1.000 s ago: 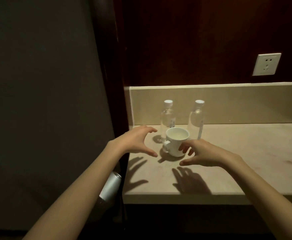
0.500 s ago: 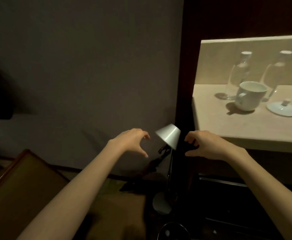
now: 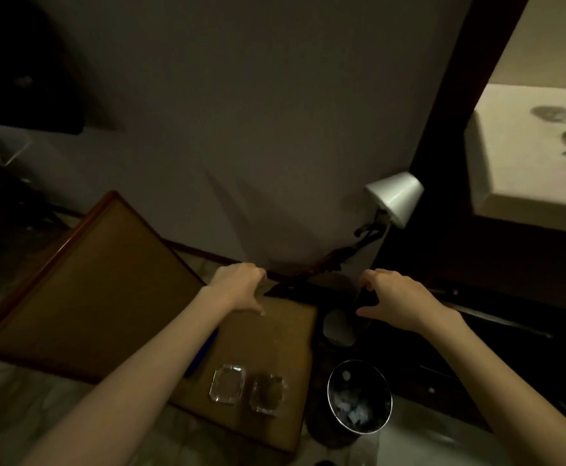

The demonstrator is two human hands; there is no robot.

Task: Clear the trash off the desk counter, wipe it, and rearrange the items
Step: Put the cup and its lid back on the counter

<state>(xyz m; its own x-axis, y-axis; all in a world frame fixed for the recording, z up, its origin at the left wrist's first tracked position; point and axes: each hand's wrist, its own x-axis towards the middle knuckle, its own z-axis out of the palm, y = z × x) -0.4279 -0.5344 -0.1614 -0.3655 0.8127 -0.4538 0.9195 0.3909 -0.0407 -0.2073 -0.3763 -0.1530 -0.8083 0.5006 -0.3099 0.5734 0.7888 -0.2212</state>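
My left hand (image 3: 238,287) hovers over the far edge of a low brown table (image 3: 275,338), fingers loosely curved, holding nothing. My right hand (image 3: 396,297) hangs to the right of it, above the lamp's round base (image 3: 338,327), also with nothing in it. Two clear glass ashtrays (image 3: 228,385) (image 3: 268,393) lie side by side near the table's front edge. A dark pen-like thing (image 3: 204,351) lies partly hidden under my left forearm. The beige desk counter (image 3: 523,169) shows only as a corner at the upper right, with shadows on it.
A white-shaded desk lamp (image 3: 396,196) stands on the floor against the grey wall, its cable trailing left. A round black bin (image 3: 359,398) with white scraps inside sits right of the low table. A larger wood-rimmed tabletop (image 3: 83,280) lies to the left.
The view has swung down and left, away from the counter with the cup and bottles. Both hands have dropped from the counter to above the low table and the lamp's base.
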